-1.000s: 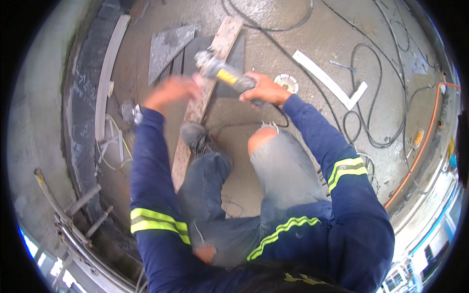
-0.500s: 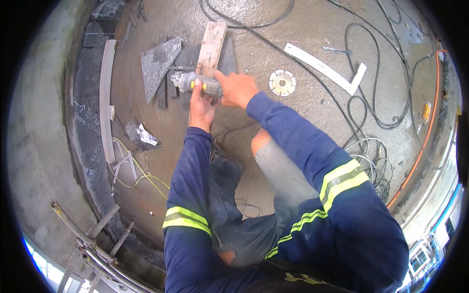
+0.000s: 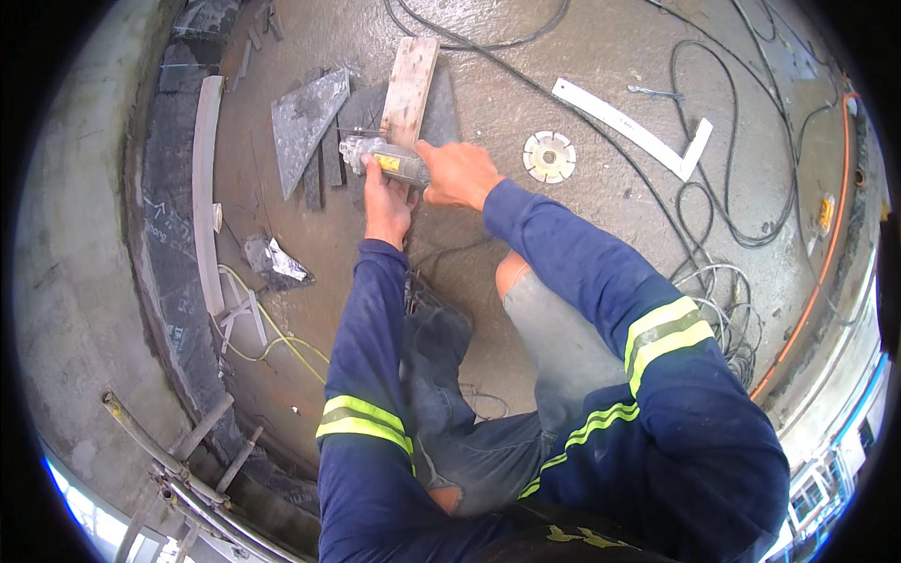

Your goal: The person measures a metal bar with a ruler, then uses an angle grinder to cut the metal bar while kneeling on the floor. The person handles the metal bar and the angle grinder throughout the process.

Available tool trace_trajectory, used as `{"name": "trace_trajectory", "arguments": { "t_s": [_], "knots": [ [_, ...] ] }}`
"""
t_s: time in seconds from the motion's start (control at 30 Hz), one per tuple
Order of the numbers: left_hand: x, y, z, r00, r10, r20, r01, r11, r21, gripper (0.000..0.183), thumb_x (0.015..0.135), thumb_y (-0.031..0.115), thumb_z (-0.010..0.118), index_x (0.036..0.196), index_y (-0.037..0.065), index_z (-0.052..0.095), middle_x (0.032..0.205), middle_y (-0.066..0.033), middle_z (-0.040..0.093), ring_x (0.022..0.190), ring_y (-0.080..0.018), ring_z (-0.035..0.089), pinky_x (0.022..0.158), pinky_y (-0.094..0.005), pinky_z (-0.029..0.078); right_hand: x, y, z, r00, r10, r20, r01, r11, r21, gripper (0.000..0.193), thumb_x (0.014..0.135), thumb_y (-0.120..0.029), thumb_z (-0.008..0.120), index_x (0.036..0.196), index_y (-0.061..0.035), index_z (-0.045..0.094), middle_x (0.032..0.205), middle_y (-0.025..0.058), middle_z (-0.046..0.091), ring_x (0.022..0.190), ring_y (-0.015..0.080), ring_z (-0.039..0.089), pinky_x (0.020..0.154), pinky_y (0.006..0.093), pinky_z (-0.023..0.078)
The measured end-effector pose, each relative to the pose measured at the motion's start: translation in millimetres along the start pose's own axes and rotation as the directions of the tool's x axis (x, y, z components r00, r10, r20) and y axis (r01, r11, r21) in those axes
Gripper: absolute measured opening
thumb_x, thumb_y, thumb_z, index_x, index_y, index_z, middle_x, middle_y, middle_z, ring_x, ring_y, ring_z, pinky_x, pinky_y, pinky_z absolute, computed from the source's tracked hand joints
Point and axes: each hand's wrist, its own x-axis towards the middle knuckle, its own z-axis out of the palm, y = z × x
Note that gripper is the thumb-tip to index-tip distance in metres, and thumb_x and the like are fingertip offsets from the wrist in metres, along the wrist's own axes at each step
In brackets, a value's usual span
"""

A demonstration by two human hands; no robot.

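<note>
A grey angle grinder with a yellow label lies across both hands, its metal head toward the left. My left hand grips it from below near the head, thumb up along the side. Around the rear of the body, my right hand is closed, knuckles up. A thin dark edge shows beside the head; whether it is a disc I cannot tell. Just beyond the grinder, a wooden board rests on dark stone slabs. A triangular grey slab lies to its left.
On the wet concrete floor to the right lie a segmented cutting disc, a white L-shaped square and a spanner. Black cables loop beyond them. A long grey strip lies along the left wall, near metal poles.
The grinder and both hands have shifted slightly to the right, and its yellow label shows more. Both hands keep their hold. The view has moved a little.
</note>
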Motion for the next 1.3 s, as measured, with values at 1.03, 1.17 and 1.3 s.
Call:
{"name": "trace_trajectory", "arguments": {
  "t_s": [1.03, 1.17, 1.3],
  "knots": [
    [18, -2, -11, 0.998, -0.009, 0.067, 0.008, 1.0, 0.014, 0.089, 0.104, 0.082, 0.037, 0.168, 0.021, 0.037, 0.176, -0.0104, 0.035, 0.166, -0.0349, 0.02, 0.126, -0.0674, -0.01, 10, 5, 5, 0.999, 0.015, 0.03, -0.016, 0.999, 0.034, 0.068, 0.075, -0.026, 0.08, 0.139, -0.0101, 0.063, 0.1, 0.0245, 0.078, 0.095, 0.0457, 0.076, 0.082, 0.0558, 0.061],
    [16, -1, -10, 0.998, -0.004, 0.069, 0.003, 1.0, 0.016, 0.088, 0.104, 0.082, 0.037, 0.168, 0.022, 0.038, 0.176, -0.0098, 0.036, 0.166, -0.0345, 0.02, 0.126, -0.0674, -0.01, 10, 5, 3, 0.999, 0.015, 0.044, -0.017, 0.999, 0.035, 0.068, 0.075, -0.026, 0.08, 0.139, -0.0099, 0.063, 0.101, 0.0244, 0.079, 0.095, 0.0453, 0.076, 0.083, 0.0555, 0.061],
    [15, -1, -8, 0.998, 0.005, 0.062, -0.007, 0.999, 0.033, 0.088, 0.104, 0.082, 0.037, 0.168, 0.022, 0.038, 0.176, -0.0094, 0.036, 0.166, -0.0343, 0.021, 0.126, -0.0678, -0.01, 12, 6, 4, 0.999, 0.019, 0.047, -0.021, 0.999, 0.033, 0.068, 0.076, -0.026, 0.08, 0.139, -0.0093, 0.063, 0.101, 0.0243, 0.079, 0.096, 0.0451, 0.077, 0.083, 0.0552, 0.061]
  ]
}}
